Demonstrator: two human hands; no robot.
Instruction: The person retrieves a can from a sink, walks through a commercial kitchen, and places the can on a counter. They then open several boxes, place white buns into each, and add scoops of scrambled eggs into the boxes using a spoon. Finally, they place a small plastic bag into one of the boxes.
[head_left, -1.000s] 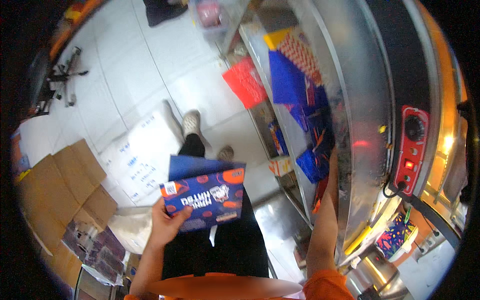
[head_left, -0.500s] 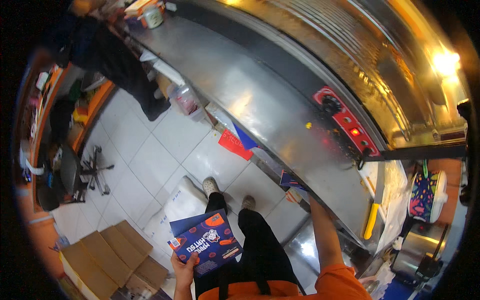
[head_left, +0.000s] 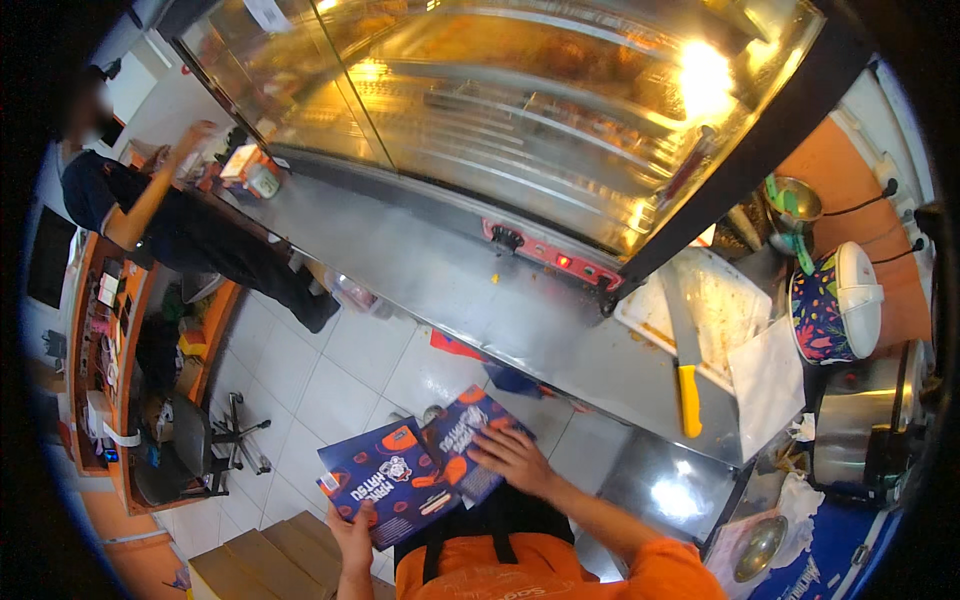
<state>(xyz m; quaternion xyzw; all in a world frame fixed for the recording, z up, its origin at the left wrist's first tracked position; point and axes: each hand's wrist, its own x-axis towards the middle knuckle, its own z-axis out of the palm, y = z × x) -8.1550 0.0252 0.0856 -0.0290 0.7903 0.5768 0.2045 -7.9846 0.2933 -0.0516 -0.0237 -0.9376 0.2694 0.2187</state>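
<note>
Right along the near edge of the steel table [head_left: 440, 290], which runs slantwise from far left to near right, there is tiled floor [head_left: 345, 390] showing, and both hands work over that open strip and the person's lap, clear of the metal. A black chair [head_left: 185, 440] stands on the left, brown cardboard [head_left: 270, 560] rises at near left, and a co-worker [head_left: 130, 200] stands at the far left by the table's end. The hands are apart, each with its own blue printed carton. The left hand [head_left: 352, 535] clamps the left carton [head_left: 392, 485] at its near corner, thumb on the printed face; the right hand [head_left: 515, 462] comes in from the near right, palm down, holding the right carton [head_left: 455, 435] with its fingers across the top, the thumb out of my sight. The two cartons meet at their neighbouring edges, tilted, and I cannot tell what is inside either. On the far side, a glass cabinet [head_left: 480, 110] holds metal racks under a bright lamp. To the right, a flower-patterned tub [head_left: 825, 310] wears a white lid, its contents hidden, near a cutting board [head_left: 735, 300] with a yellow-handled knife [head_left: 683, 330] lying across its edge.
</note>
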